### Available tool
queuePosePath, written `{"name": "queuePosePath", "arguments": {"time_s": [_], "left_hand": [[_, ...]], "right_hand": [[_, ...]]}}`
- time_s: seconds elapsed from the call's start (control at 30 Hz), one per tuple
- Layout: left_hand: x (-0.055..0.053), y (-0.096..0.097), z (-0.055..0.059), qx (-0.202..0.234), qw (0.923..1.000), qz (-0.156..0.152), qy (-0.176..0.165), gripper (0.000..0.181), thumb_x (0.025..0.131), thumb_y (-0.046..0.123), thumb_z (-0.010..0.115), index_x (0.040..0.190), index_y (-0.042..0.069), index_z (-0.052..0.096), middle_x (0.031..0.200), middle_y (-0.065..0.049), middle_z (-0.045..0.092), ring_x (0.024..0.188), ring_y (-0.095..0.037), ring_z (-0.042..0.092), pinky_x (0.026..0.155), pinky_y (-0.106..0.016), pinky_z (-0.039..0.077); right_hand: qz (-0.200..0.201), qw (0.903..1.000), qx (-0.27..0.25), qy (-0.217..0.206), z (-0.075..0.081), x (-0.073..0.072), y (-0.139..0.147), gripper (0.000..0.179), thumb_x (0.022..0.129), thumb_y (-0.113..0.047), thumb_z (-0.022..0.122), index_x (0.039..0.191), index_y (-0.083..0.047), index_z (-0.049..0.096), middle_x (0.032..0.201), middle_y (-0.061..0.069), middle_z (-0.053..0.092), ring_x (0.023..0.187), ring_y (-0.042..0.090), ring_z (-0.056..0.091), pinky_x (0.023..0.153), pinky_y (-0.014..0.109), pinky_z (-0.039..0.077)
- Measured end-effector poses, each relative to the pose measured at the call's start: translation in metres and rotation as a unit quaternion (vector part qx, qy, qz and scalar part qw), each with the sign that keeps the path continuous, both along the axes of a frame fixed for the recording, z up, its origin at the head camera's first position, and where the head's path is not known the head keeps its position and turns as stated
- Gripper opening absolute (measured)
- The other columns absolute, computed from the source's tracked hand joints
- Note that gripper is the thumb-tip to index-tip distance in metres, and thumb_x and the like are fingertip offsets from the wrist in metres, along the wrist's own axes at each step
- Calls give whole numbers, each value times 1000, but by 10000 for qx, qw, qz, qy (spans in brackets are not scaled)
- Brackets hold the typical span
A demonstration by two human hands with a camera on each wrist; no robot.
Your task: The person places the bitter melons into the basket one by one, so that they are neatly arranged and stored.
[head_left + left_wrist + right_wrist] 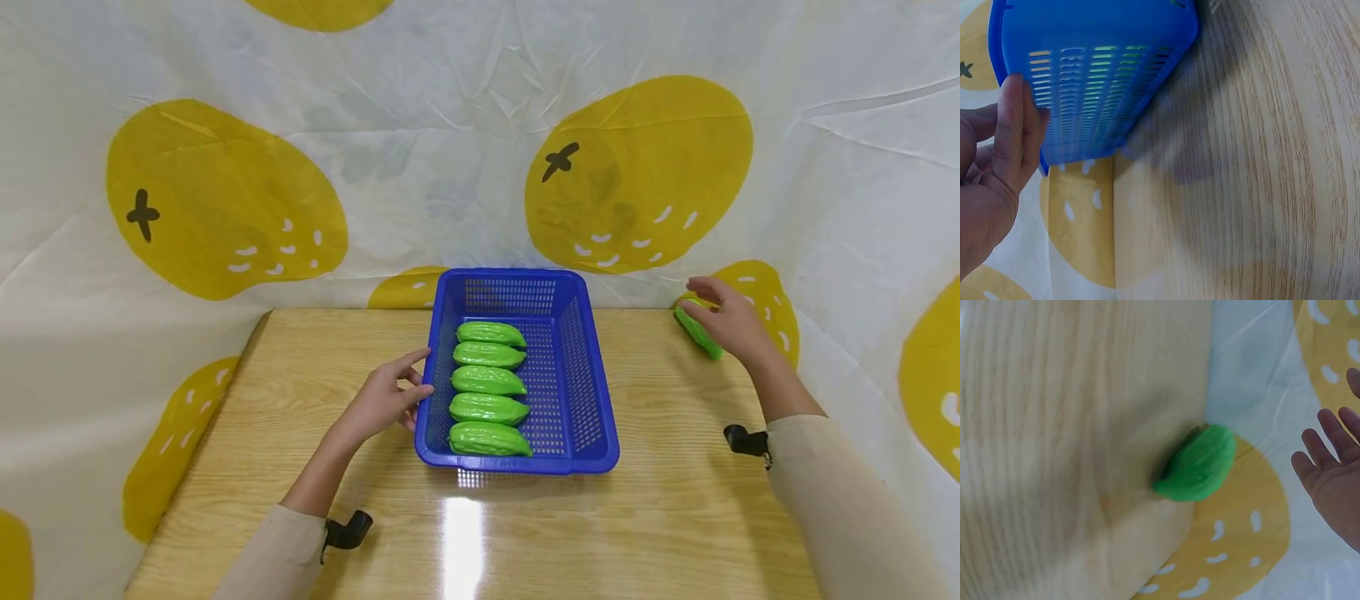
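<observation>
A blue plastic basket [603,392] stands mid-table. In its left half, several glossy green bitter melons [489,381] lie in a column, pointed ends to the right. My left hand [382,396] holds the basket's left rim, with the thumb at the top edge and other fingers against the outer wall [1094,94], as the left wrist view shows. At the table's back right corner lies another bitter melon [1200,465]. Above it hovers my right hand [727,321], fingers spread and loosely bent, apart from the melon in the right wrist view.
The wooden table [675,500] ends against a white cloth [420,192] printed with large yellow fruit, which hangs behind and at both sides. The right half of the basket shows its bare mesh floor [545,383]. Small black devices sit on both wrists.
</observation>
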State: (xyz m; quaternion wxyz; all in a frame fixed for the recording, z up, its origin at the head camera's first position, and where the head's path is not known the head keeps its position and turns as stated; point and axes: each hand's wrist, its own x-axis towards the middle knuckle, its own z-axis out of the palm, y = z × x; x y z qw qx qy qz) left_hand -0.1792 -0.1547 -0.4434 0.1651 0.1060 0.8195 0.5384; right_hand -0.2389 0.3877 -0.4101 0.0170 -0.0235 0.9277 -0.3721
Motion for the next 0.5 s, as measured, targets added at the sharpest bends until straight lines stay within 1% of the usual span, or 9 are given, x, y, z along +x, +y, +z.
{"name": "queuePosePath", "arguments": {"time_s": [0.13,0.27,0.5], "left_hand": [[-1,0,-1,-3,10000,15,-12,65,100,5,67,159,13,41,104,-17,59,59,-21,65,61,-64,63],[-1,0,0,38,10000,5,-26,65,100,5,67,159,13,41,103,-18,59,59,-21,65,61,-64,63],[0,-1,1,17,10000,-16,35,65,100,6,67,159,11,41,103,-18,59,59,-20,64,59,-63,63]], "right_hand": [[-283,9993,230,-128,-14,-1,16,77,108,-46,48,162,3,21,161,35,26,146,60,25,111,79,32],[-488,9980,313,-241,-30,-1,30,80,108,-44,49,162,6,16,164,35,20,146,61,23,111,80,32],[-701,9959,312,-488,-54,-2,48,87,108,-46,50,162,8,7,164,37,15,145,62,24,111,79,33]]}}
